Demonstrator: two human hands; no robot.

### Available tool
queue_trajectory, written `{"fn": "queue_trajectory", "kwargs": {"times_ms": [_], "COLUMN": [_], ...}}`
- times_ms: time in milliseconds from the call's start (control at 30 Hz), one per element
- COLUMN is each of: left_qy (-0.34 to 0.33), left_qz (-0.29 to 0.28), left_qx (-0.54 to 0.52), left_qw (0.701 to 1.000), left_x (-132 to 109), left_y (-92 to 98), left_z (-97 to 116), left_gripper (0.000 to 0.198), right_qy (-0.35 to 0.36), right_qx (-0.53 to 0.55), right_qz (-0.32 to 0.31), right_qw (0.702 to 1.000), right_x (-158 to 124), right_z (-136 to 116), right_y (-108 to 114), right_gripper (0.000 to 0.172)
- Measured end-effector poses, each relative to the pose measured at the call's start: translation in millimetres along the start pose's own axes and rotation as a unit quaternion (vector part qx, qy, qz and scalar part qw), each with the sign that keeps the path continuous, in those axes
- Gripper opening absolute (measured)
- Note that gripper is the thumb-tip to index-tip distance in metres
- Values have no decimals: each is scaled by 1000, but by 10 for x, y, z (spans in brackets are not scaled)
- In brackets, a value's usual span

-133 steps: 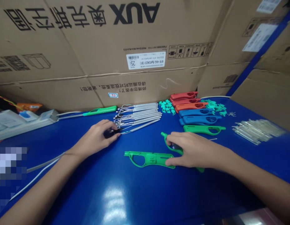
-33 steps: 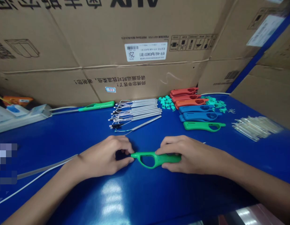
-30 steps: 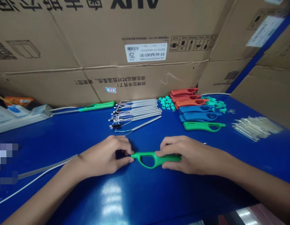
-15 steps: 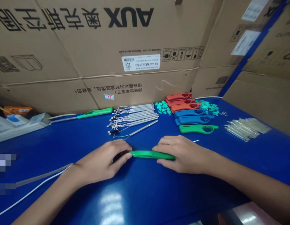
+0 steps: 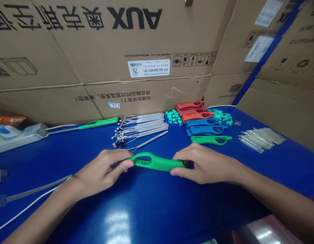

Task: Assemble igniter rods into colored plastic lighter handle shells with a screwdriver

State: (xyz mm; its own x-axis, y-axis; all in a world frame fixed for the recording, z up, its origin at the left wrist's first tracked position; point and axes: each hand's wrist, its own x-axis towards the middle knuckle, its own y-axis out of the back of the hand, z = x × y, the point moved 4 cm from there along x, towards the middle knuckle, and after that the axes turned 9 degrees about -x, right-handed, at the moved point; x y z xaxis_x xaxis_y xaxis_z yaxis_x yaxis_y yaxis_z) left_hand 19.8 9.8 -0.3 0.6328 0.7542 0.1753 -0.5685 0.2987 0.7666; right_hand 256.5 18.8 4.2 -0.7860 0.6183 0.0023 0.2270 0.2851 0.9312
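Note:
A green plastic casing (image 5: pixel 160 163) with a looped opening at its left end is held level above the blue table, its broad side showing. My left hand (image 5: pixel 106 169) pinches the looped end between thumb and fingers. The other end, where something black shows, is gripped by my right hand (image 5: pixel 197 164). Just behind lie silver rods with thin wires (image 5: pixel 151 127) and a single rod (image 5: pixel 153 139) set apart. Another green casing (image 5: pixel 210 140) rests behind my right hand, in front of blue casings (image 5: pixel 206 130) and red casings (image 5: pixel 191 105).
Small teal caps (image 5: pixel 173 117) lie beside the casings, with more teal pieces (image 5: pixel 221 115) behind. Clear tubes (image 5: pixel 262 138) are at the right. A green lighter-like piece (image 5: pixel 101 122) and power strip (image 5: pixel 22 137) sit left. Cardboard (image 5: pixel 101 74) walls the back; a white cable (image 5: pixel 27 206) crosses front left.
The held green casing has turned so its broad side and loop opening now show. Its black end has come into view by my right hand. The whole view has shifted slightly.

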Motion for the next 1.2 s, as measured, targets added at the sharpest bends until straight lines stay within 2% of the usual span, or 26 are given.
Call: {"fn": "queue_trajectory", "kwargs": {"times_ms": [167, 300, 367, 400, 467, 533, 567, 667, 767, 867, 933, 1000, 1067, 1133, 1200], "left_qy": [28, 80, 100, 108, 116, 122, 127, 134, 142, 160, 168, 172, 171, 169, 173], "left_qz": [10, 77, 120, 131, 141, 135, 126, 88, 53, 10, 1, 21, 59, 93, 113], "left_qx": [-40, -161, -281, -348, -450, -479, -472, -435, -418, -441, -467, -484, -480, -461, -437], "left_qw": [999, 981, 947, 922, 874, 858, 863, 886, 896, 883, 868, 858, 859, 866, 875], "left_x": [3, 29, 41, 47, 57, 63, 65, 74, 83, 80, 76, 76, 84, 96, 109], "left_y": [31, 41, 2, -38, -131, -217, -254, -341, -424, -534, -582, -582, -543, -496, -466], "left_z": [-8, -40, -62, -70, -72, -54, -39, 29, 110, 174, 179, 133, 48, -40, -101], "left_gripper": [26, 17, 23, 27, 33, 39, 42, 48, 48, 46, 41, 40, 41, 37, 34], "right_qy": [5, 1, -4, -13, -30, -8, 17, 88, 119, 142, 145, 122, 60, -27, -88], "right_qx": [34, 73, 81, 83, 82, 75, 55, -77, -193, -243, -263, -263, -233, -187, -173], "right_qz": [7, -73, -93, -77, 1, 69, 83, 66, 43, 46, 65, 95, 134, 171, 232], "right_qw": [999, 995, 992, 994, 996, 995, 995, 991, 973, 958, 952, 952, 961, 967, 953], "right_x": [-7, -18, -21, -19, -19, -35, -46, -77, -101, -137, -198, -312, -485, -696, -909], "right_z": [9, -83, -172, -217, -307, -411, -465, -585, -649, -726, -751, -689, -486, -150, 221], "right_y": [24, -39, -57, -45, 15, 60, 61, -35, -185, -295, -305, -241, -111, 36, 165], "right_gripper": [29, 40, 46, 45, 32, 15, 14, 27, 26, 19, 17, 19, 22, 27, 23]}}
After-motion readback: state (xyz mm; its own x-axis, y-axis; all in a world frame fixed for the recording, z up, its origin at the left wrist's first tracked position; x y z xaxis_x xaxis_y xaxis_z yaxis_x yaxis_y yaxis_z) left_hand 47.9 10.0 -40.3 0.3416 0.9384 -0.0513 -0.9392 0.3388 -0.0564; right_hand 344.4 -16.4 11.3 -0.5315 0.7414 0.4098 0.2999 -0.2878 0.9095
